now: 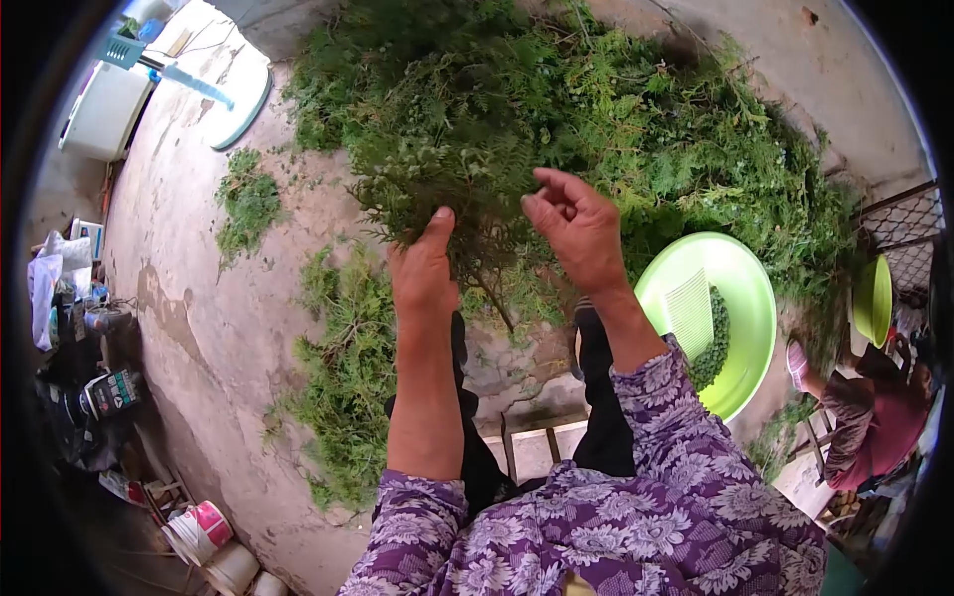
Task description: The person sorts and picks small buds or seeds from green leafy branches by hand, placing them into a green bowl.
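My left hand (425, 266) grips a leafy evergreen branch (422, 184) carrying small green cones, its thumb pressed against the foliage. Beside the branch, to its right, my right hand (584, 230) is raised with thumb and fingers curled together. Whatever those fingers hold, if anything, is too small to make out. Close to my right forearm stands a bright green basin (753, 308) with a heap of small round green cones (714, 353) and a pale slatted patch inside it.
A large pile of cut evergreen branches (646, 119) lies ahead against the wall. More sprigs (353, 377) lie on the floor left of my legs. Another person (874, 417) sits at the right near a second green basin (872, 303). White buckets (204, 531) stand at lower left.
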Motion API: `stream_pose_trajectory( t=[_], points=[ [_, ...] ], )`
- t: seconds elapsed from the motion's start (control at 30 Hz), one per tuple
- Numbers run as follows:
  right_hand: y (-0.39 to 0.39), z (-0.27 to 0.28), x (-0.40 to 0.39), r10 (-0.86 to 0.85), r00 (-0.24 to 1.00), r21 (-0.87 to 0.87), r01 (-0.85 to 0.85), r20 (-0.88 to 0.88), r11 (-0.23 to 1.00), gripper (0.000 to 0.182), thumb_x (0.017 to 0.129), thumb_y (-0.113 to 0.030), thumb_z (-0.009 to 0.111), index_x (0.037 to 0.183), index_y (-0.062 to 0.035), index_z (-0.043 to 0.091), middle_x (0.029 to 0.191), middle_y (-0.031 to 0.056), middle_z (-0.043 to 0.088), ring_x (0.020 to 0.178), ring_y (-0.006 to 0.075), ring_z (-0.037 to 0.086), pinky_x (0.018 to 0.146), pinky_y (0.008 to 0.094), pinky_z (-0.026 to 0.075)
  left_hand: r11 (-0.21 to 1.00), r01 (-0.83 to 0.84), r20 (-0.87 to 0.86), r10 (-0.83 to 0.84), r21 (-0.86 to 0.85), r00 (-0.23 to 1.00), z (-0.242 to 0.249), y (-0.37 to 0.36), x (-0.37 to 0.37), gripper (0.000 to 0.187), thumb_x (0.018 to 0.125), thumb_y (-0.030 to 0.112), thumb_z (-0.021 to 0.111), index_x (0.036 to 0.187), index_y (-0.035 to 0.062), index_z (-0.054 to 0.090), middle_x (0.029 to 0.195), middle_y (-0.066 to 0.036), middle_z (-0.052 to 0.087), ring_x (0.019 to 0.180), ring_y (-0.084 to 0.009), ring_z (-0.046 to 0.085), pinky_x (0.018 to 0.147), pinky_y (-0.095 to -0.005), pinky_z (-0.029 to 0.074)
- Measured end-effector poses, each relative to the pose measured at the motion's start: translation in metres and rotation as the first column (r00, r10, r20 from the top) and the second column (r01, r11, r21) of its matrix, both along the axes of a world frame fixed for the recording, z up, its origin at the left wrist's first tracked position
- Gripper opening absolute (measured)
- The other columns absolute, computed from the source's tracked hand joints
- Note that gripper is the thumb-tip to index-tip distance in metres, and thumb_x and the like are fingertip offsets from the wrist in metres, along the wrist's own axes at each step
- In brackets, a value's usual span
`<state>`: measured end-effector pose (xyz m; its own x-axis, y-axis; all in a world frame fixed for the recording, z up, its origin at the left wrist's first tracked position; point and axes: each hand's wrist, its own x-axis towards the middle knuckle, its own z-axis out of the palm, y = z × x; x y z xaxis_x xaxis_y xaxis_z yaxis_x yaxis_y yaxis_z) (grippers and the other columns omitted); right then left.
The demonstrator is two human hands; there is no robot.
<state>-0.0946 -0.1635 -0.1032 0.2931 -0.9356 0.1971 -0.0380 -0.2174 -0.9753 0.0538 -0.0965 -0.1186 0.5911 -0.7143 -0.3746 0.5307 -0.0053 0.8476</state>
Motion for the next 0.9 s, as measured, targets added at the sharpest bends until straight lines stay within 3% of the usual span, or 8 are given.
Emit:
stream_pose_trajectory(
  t=[0.17, 0.27, 0.33, 0.47, 0.67, 0.73, 0.87, 0.9],
  points=[
    [-0.009, 0.004, -0.002, -0.009, 0.996, -0.211, -0.009, -0.085, 0.977, 0.027, 0.073, -0.007, 0.065, 0.098, -0.0017, 0.059, 0.082, 0.004, 0.055, 0.069, 0.0088, 0.051, 0.059, 0.0214, 0.043, 0.995, 0.088, 0.037, -0.087, -0.045, 0.996, 0.005, -0.002, -0.013, 0.033, 0.075, 0.007, 0.062, 0.106, -0.0003, 0.053, 0.1, -0.008, 0.057, 0.088, -0.017, 0.053, 0.078, -0.0307, 0.042],
    [-0.007, 0.004, 0.0, -0.002, 0.988, -0.262, -0.038, -0.152, 0.964, 0.027, 0.071, -0.005, 0.064, 0.098, -0.0047, 0.06, 0.086, 0.0057, 0.056, 0.071, 0.0137, 0.053, 0.06, 0.0253, 0.044, 0.995, 0.096, 0.052, -0.096, 0.006, 0.994, 0.01, 0.0, -0.015, 0.027, 0.075, 0.007, 0.062, 0.101, 0.0, 0.056, 0.093, -0.007, 0.059, 0.08, -0.0167, 0.057, 0.065, -0.0304, 0.049],
    [-0.01, -0.001, 0.0, -0.054, 0.965, -0.403, -0.057, -0.258, 0.914, 0.028, 0.07, -0.003, 0.063, 0.097, -0.0061, 0.06, 0.087, 0.0082, 0.056, 0.072, 0.0195, 0.055, 0.06, 0.0288, 0.045, 0.981, 0.194, 0.067, -0.195, 0.022, 0.978, 0.012, 0.0, -0.017, 0.03, 0.076, 0.008, 0.061, 0.104, 0.0, 0.054, 0.097, -0.006, 0.058, 0.083, -0.0156, 0.053, 0.075, -0.0293, 0.041],
    [-0.007, 0.0, 0.001, -0.063, 0.941, -0.437, -0.095, -0.334, 0.894, 0.029, 0.068, -0.002, 0.063, 0.096, -0.0069, 0.06, 0.086, 0.0093, 0.056, 0.073, 0.0238, 0.056, 0.062, 0.0312, 0.045, 0.974, 0.228, 0.072, -0.228, 0.012, 0.971, 0.015, 0.004, -0.016, 0.027, 0.076, 0.009, 0.061, 0.102, 0.0006, 0.056, 0.097, -0.005, 0.059, 0.083, -0.0151, 0.052, 0.074, -0.0288, 0.04],
    [-0.008, -0.002, 0.002, -0.087, 0.935, -0.454, -0.084, -0.343, 0.887, 0.02, 0.07, -0.003, 0.061, 0.089, -0.0046, 0.059, 0.079, 0.0098, 0.056, 0.069, 0.0238, 0.057, 0.061, 0.0311, 0.045, 0.971, 0.226, -0.134, -0.214, 0.08, 0.968, 0.028, 0.002, -0.019, 0.027, 0.073, 0.007, 0.065, 0.097, -0.0035, 0.058, 0.092, -0.008, 0.06, 0.079, -0.0158, 0.056, 0.068, -0.0305, 0.045],
    [-0.004, 0.002, 0.005, -0.016, 0.98, -0.224, -0.029, -0.199, 0.974, 0.009, 0.075, -0.006, 0.059, 0.083, -0.0033, 0.057, 0.076, 0.0087, 0.057, 0.067, 0.0202, 0.058, 0.058, 0.0305, 0.046, 0.958, 0.286, -0.11, -0.285, 0.0, 0.952, 0.03, 0.003, -0.022, 0.032, 0.07, 0.005, 0.067, 0.098, -0.0054, 0.056, 0.09, -0.011, 0.06, 0.078, -0.0168, 0.058, 0.067, -0.0311, 0.048],
    [-0.026, 0.003, -0.013, -0.086, 0.98, 0.072, 0.101, -0.18, 0.992, 0.006, 0.079, -0.009, 0.056, 0.081, -0.0028, 0.056, 0.078, 0.0069, 0.059, 0.065, 0.0156, 0.059, 0.055, 0.0273, 0.047, 0.963, 0.271, -0.08, -0.27, 0.003, 0.96, 0.024, 0.004, -0.019, 0.034, 0.069, 0.002, 0.068, 0.099, -0.0051, 0.056, 0.092, -0.011, 0.06, 0.08, -0.0175, 0.058, 0.069, -0.0317, 0.048],
    [-0.038, -0.001, -0.023, -0.125, 0.985, 0.32, 0.081, 0.119, 0.944, 0.006, 0.08, -0.009, 0.055, 0.082, -0.0027, 0.055, 0.079, 0.0067, 0.06, 0.065, 0.0143, 0.059, 0.055, 0.0254, 0.047, 0.966, 0.257, -0.101, -0.256, -0.002, 0.961, 0.024, 0.004, -0.018, 0.03, 0.069, 0.002, 0.067, 0.097, -0.0042, 0.057, 0.089, -0.011, 0.061, 0.077, -0.0175, 0.059, 0.065, -0.0299, 0.049]
  ],
)
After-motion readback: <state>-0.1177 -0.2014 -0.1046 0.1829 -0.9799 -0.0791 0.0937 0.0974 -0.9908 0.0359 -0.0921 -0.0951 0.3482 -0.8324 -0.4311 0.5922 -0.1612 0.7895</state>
